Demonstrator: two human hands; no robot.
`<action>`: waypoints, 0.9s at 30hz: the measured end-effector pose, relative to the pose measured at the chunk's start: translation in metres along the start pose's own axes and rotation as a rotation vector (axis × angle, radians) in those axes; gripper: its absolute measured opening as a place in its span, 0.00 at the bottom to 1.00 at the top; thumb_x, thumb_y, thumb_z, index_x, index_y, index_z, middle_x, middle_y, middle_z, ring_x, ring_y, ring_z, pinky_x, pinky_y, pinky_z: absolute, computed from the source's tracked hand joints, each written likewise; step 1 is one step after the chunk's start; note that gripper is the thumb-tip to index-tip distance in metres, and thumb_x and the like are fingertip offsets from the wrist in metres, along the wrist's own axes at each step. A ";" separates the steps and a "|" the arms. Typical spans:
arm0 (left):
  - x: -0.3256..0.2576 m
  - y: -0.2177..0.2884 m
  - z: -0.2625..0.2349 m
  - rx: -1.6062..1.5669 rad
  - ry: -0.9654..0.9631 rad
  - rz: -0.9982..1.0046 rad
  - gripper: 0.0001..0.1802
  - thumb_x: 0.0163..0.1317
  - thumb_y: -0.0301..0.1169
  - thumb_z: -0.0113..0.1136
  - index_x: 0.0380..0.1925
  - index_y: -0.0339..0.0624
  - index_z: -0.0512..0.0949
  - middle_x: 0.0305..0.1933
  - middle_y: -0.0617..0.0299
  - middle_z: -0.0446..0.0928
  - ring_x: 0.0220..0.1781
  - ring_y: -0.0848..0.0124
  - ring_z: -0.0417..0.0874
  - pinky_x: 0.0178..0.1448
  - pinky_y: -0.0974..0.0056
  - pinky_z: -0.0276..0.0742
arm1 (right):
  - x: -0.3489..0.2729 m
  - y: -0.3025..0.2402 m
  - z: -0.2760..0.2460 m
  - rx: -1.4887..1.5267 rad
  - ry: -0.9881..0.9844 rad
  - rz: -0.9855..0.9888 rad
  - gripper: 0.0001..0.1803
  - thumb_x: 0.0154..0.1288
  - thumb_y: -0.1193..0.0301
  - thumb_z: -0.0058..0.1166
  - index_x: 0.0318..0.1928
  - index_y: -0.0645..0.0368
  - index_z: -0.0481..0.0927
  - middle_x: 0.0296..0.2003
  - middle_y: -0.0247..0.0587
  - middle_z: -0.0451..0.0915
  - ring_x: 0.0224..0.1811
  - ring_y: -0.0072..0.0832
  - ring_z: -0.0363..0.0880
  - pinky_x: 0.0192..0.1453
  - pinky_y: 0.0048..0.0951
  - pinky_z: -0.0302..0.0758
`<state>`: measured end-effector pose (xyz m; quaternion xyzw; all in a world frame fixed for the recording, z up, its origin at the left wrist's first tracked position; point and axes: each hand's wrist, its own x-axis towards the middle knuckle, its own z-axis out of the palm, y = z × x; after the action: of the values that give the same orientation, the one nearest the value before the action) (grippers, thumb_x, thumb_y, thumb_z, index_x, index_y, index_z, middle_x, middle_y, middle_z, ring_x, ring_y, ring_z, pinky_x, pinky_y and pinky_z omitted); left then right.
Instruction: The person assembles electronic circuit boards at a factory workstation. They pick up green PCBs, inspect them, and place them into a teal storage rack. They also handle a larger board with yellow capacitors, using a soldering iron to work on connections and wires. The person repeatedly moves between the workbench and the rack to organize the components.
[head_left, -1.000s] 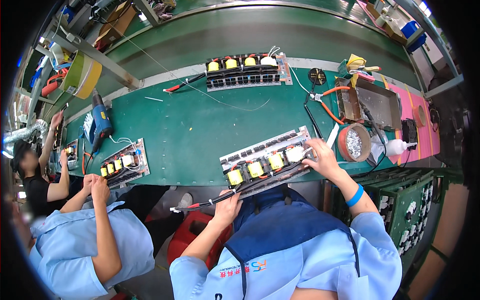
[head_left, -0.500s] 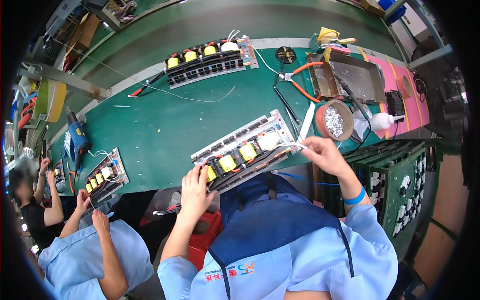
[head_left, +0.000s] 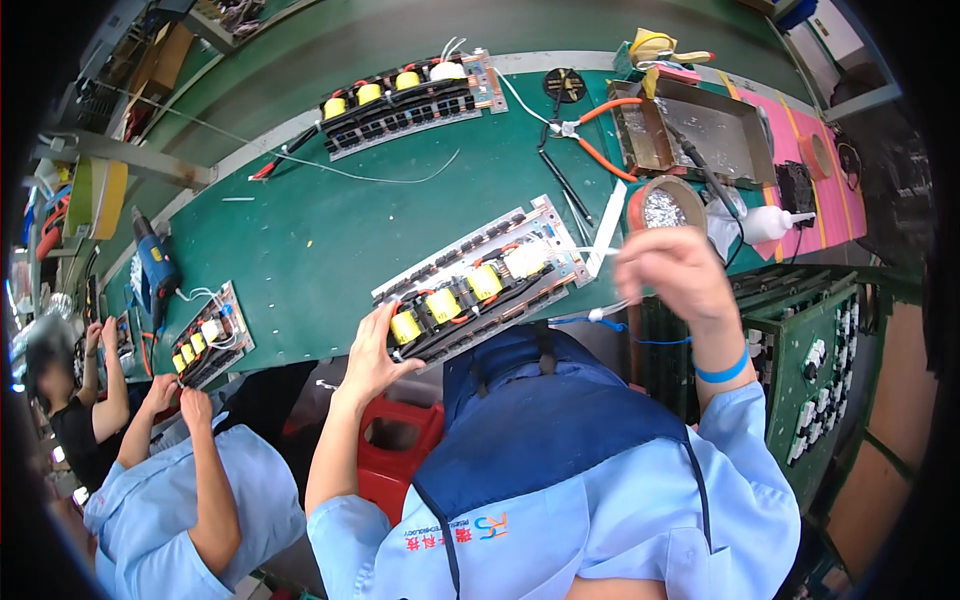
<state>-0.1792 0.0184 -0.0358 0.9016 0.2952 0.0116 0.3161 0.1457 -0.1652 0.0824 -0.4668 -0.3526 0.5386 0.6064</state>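
Observation:
A long circuit board (head_left: 470, 290) with yellow-wrapped coils and black parts lies tilted across the bench's near edge. My left hand (head_left: 372, 352) grips its left end, fingers on top and thumb along the near side. White wires (head_left: 596, 251) run from the white coil at its right end toward my right hand (head_left: 675, 272). That hand is raised right of the board, its fingers curled around the wires and slightly blurred. A small white connector (head_left: 597, 314) hangs just below it. The wires' exact hold is partly hidden by the fingers.
A similar board (head_left: 400, 110) lies at the back. Orange-handled pliers (head_left: 600, 135), a black pen-like tool (head_left: 568, 185), a round tub of metal bits (head_left: 665, 207), a metal tray (head_left: 735, 150) and a white bottle (head_left: 768, 224) sit right. Co-workers handle another board (head_left: 212, 340) at left.
My right hand has moved right and upward with the white wires, and a connector now dangles beneath it. My left hand has shifted left to the board's end.

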 end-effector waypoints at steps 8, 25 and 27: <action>0.027 0.095 -0.069 -1.414 0.026 0.029 0.25 0.59 0.40 0.48 0.50 0.32 0.63 0.41 0.54 0.73 0.43 0.66 0.75 0.50 0.65 0.67 | 0.097 0.038 0.105 -0.883 -0.294 -0.535 0.08 0.51 0.74 0.49 0.34 0.64 0.75 0.27 0.42 0.74 0.30 0.33 0.75 0.34 0.30 0.71; -0.010 0.013 -0.003 0.312 0.170 0.100 0.20 0.45 0.28 0.56 0.43 0.51 0.73 0.32 0.59 0.68 0.26 0.63 0.74 0.28 0.62 0.71 | 0.065 0.109 -0.013 -1.376 -0.242 -0.749 0.09 0.41 0.72 0.50 0.28 0.56 0.75 0.22 0.33 0.72 0.28 0.28 0.71 0.35 0.29 0.68; -0.008 0.013 -0.003 0.223 0.168 0.007 0.27 0.43 0.37 0.61 0.47 0.49 0.70 0.34 0.55 0.67 0.29 0.60 0.74 0.30 0.60 0.71 | 0.047 0.119 -0.011 -1.384 -0.189 -0.762 0.10 0.43 0.74 0.47 0.31 0.57 0.73 0.23 0.34 0.70 0.29 0.30 0.71 0.34 0.27 0.68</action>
<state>-0.1792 0.0076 -0.0247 0.9280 0.3169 0.0551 0.1880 0.1259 -0.1226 -0.0369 -0.5371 -0.7925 -0.0099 0.2886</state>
